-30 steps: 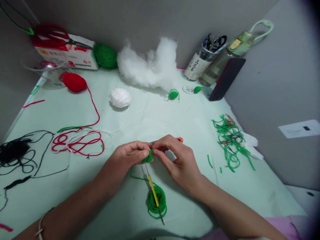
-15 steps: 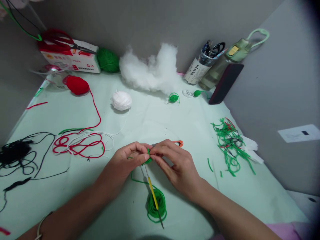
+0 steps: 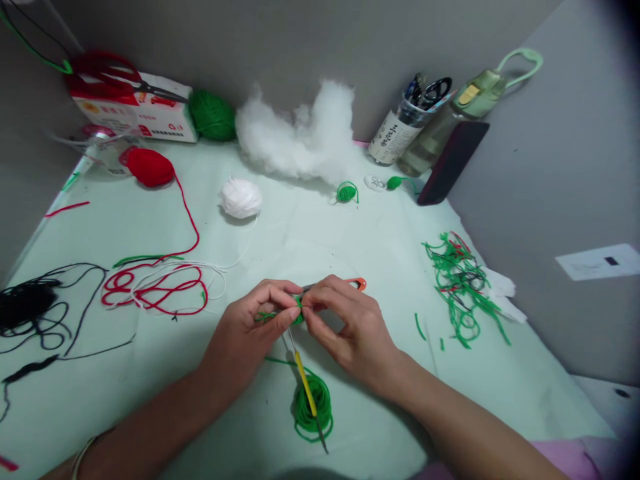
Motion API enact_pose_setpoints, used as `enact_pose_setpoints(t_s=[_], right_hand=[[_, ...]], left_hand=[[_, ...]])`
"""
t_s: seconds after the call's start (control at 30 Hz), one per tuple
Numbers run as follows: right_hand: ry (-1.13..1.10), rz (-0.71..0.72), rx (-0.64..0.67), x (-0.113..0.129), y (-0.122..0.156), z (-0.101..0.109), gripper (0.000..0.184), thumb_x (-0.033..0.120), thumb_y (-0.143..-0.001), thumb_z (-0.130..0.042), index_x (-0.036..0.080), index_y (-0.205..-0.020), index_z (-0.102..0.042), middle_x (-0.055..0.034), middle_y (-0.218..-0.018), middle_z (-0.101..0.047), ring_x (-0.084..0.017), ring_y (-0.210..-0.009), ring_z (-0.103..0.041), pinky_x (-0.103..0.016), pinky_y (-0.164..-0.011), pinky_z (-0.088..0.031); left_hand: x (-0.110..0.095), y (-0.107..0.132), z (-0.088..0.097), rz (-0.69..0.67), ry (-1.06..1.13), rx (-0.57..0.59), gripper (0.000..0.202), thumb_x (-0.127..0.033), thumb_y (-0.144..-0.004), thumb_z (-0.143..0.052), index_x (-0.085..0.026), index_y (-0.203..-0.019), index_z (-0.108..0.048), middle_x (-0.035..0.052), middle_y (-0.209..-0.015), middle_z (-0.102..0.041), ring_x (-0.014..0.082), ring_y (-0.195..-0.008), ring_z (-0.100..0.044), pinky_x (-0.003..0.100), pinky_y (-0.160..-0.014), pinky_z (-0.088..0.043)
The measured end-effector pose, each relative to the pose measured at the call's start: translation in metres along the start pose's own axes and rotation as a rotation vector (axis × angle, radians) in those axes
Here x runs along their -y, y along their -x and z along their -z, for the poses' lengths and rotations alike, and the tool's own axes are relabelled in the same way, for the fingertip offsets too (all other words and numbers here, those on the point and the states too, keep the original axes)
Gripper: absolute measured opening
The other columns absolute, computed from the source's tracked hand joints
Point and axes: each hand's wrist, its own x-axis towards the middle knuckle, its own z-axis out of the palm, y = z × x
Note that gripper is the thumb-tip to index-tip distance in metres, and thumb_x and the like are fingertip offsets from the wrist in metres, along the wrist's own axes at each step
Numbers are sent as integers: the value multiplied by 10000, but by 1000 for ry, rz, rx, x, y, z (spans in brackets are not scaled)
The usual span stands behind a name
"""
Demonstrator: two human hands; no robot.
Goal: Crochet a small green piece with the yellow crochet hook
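Between my two hands is a small green crocheted piece [image 3: 299, 315], mostly covered by the fingers. My left hand [image 3: 250, 327] is closed, pinching its left side between thumb and fingers. The thumb and fingertips of my right hand [image 3: 347, 323] pinch it from the other side. Just below the fingers, a crochet hook [image 3: 305, 383] with a yellow grip lies slanted across a green yarn coil [image 3: 324, 403]. A green strand leads from the coil towards my left hand. Behind my right hand shows the orange end of a tool [image 3: 358, 284], otherwise hidden.
White stuffing [image 3: 295, 140] sits at the back, near a white yarn ball [image 3: 241, 198] and a red yarn ball [image 3: 151, 167]. Tangled black yarn [image 3: 30, 307] lies left, green scraps [image 3: 457, 287] right. A phone [image 3: 454, 163] leans against a bottle [image 3: 435, 133]. Scissors [image 3: 125, 83] rest on a box.
Both hands stay on the green piece, with the fingers shifting slightly. The right fingertips sit a little closer in around it. The camera view has moved a little.
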Motion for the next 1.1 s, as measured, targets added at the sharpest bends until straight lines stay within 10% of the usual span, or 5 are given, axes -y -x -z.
enact_pose_setpoints(t_s=[0.4,0.87,1.1], right_hand=[[-93,-150,110,2,-2,3,130,152,-969,-606,210,-862,-651,-1,-811,-647,-133,-717,-594,-270,-667,-467],[-70,-50,36,0,-1,2,116,149,-1011,-618,209,-928,-671,-18,-862,-702,-139,-770,-656,-274,-715,-526],[-45,46,-48,2,1,2,33,205,-1013,-681,224,-988,-669,-35,-907,-721,-154,-817,-696,-288,-722,-576]], left_hand=[[13,5,1,-406,-322,-43,100,-168,-965,-649,-244,-926,-701,42,-1129,-718,146,-993,-726,238,-826,-592],[-4,-3,5,266,180,131,235,-428,-885,-765,-201,-825,-752,73,-1238,-766,211,-976,-707,351,-952,-527],[-4,-2,3,284,287,95,219,-401,-859,-808,-189,-825,-765,89,-1322,-758,205,-970,-698,339,-931,-534]])
